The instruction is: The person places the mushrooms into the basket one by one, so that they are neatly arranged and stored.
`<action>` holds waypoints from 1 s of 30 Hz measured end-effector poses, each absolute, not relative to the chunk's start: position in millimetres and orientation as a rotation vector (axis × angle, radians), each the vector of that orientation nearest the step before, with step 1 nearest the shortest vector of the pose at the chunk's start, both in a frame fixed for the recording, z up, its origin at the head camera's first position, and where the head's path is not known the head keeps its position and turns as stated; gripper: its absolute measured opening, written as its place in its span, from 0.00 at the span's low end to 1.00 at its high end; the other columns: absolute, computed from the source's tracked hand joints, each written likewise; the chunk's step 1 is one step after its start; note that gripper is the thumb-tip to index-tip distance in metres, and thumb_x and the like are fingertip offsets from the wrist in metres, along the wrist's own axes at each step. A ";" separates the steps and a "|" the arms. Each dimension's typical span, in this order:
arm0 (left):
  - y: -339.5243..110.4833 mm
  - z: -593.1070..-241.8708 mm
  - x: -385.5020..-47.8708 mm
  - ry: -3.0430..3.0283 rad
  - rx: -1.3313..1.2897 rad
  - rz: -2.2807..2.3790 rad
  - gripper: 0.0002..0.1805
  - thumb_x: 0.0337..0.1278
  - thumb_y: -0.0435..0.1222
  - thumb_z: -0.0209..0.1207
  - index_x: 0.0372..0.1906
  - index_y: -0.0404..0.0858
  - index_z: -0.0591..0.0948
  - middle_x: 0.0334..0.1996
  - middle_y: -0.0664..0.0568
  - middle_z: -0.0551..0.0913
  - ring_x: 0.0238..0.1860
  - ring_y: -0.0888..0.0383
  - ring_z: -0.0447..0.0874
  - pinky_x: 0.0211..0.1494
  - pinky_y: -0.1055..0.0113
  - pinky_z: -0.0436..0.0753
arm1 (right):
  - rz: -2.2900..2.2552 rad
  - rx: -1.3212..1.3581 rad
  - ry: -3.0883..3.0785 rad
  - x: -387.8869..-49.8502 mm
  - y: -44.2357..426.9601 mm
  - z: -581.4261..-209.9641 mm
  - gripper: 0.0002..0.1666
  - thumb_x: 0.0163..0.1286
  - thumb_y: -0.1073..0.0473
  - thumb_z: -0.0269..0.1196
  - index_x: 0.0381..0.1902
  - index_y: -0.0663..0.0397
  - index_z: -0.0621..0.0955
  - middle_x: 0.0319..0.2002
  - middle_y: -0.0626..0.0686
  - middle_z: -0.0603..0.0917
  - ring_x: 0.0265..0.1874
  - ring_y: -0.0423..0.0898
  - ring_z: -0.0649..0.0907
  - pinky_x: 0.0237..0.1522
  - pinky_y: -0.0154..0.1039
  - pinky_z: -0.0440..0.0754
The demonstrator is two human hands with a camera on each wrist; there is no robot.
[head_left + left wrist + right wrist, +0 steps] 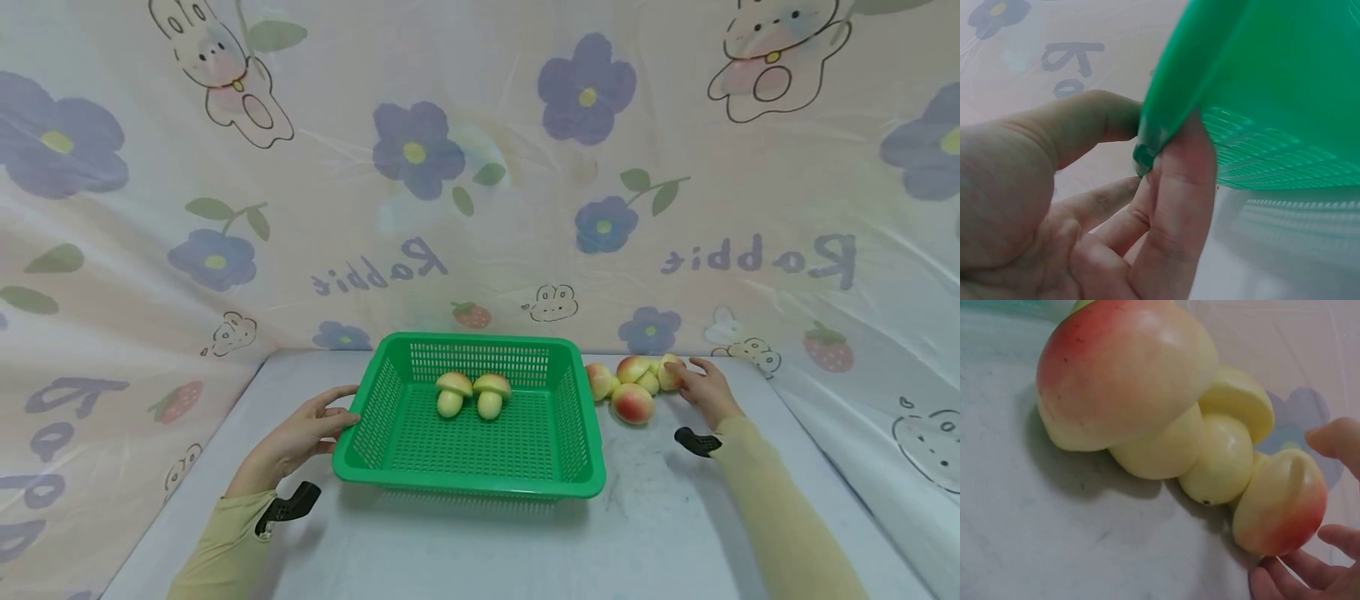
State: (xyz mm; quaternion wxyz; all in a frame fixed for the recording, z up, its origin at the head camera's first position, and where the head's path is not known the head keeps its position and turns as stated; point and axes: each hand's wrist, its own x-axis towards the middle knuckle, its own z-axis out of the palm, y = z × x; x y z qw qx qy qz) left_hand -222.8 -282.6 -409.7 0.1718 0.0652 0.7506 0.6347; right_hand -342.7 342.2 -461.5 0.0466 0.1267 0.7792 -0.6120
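A green plastic basket [468,487] stands on the table with two toy mushrooms [491,396] inside, their caps yellow and red. At its left side my left hand [296,437] pinches the rim; in the left wrist view the thumb and a finger close on the rim [1179,75]. Right of the basket lies a cluster of toy mushrooms [633,403]. My right hand [705,390] is at the cluster's right end, fingers spread around the end mushroom [1282,503]. Some lower fingertips touch or nearly touch it, while one upper digit stays apart.
A white table [450,558] carries everything. Behind it hangs a pale cloth [495,233] printed with flowers, rabbits and strawberries. The mushroom cluster lies near the table's back edge, close to the basket's right wall [588,425].
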 end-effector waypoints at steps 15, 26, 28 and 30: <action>-283.1 -410.5 -224.0 2.142 0.142 1.794 0.38 0.66 0.39 0.57 0.75 0.41 0.52 0.39 0.45 0.82 0.35 0.54 0.82 0.41 0.57 0.82 | -1.709 0.335 2.605 -347.5 332.1 -463.1 0.52 0.68 0.44 0.61 0.74 0.66 0.48 0.67 0.74 0.56 0.64 0.61 0.63 0.57 0.46 0.69; -281.9 -409.8 -221.9 2.133 0.184 1.791 0.39 0.67 0.39 0.56 0.75 0.39 0.49 0.39 0.44 0.81 0.35 0.54 0.82 0.40 0.58 0.82 | -1.683 0.287 2.632 -344.5 331.6 -463.0 0.46 0.69 0.48 0.60 0.72 0.68 0.53 0.65 0.71 0.59 0.58 0.58 0.66 0.41 0.27 0.71; -281.9 -409.7 -222.2 2.139 0.179 1.787 0.39 0.67 0.39 0.56 0.75 0.39 0.50 0.39 0.44 0.81 0.35 0.54 0.82 0.40 0.58 0.82 | -1.675 0.285 2.630 -343.4 332.5 -462.0 0.47 0.70 0.47 0.60 0.72 0.69 0.52 0.65 0.72 0.58 0.59 0.59 0.66 0.41 0.28 0.72; -282.2 -409.6 -222.6 2.144 0.174 1.784 0.39 0.67 0.39 0.57 0.75 0.39 0.50 0.38 0.45 0.81 0.34 0.55 0.82 0.40 0.59 0.82 | -1.656 0.284 2.633 -341.6 333.9 -460.7 0.48 0.69 0.46 0.59 0.72 0.70 0.52 0.66 0.73 0.58 0.60 0.60 0.65 0.41 0.28 0.72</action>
